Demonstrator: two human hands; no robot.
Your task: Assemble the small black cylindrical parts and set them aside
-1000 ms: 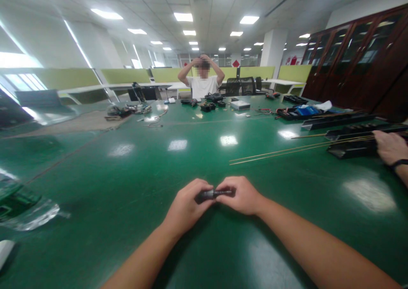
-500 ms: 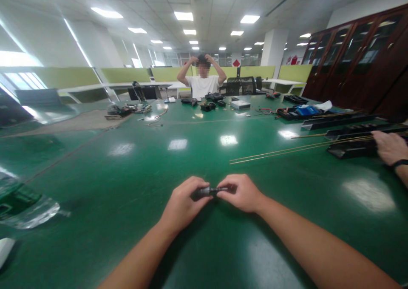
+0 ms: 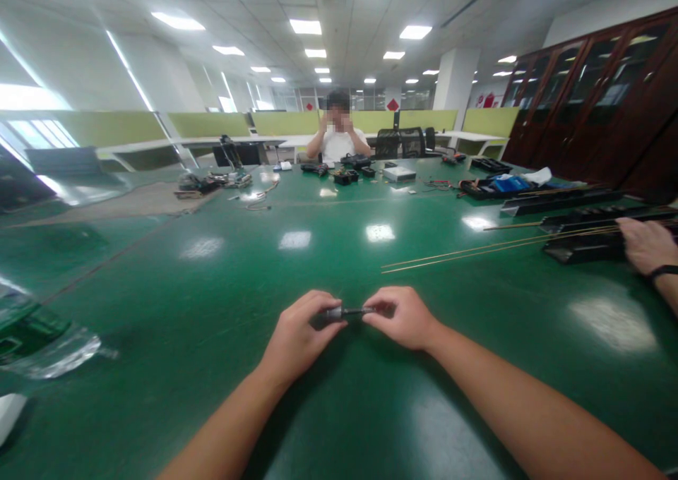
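Observation:
My left hand [image 3: 304, 332] is closed round the grey cylindrical handle of what looks like a small screwdriver [image 3: 353, 311]. Its thin dark shaft lies level and points right, bare between the two hands. At the shaft's far end, the thumb and fingertips of my right hand [image 3: 400, 318] pinch it. The tip is partly covered by those fingers, and the rear of the handle is hidden in my left palm. Both hands are low over the green table [image 3: 328, 409], near its middle front.
A clear bottle [image 3: 47, 339] lies at the left, above a white object [image 3: 9, 413]. To the right, another person's hand [image 3: 649, 243] rests by black channels [image 3: 583, 247] and thin brass-coloured rods [image 3: 477, 253]. Across the table sits a person [image 3: 336, 145] behind black devices [image 3: 347, 176] and a white box [image 3: 399, 174].
My left hand has drawn left with the handle, and more of the shaft shows between my hands. My right hand has barely moved. The person opposite has lowered their hands from head to face.

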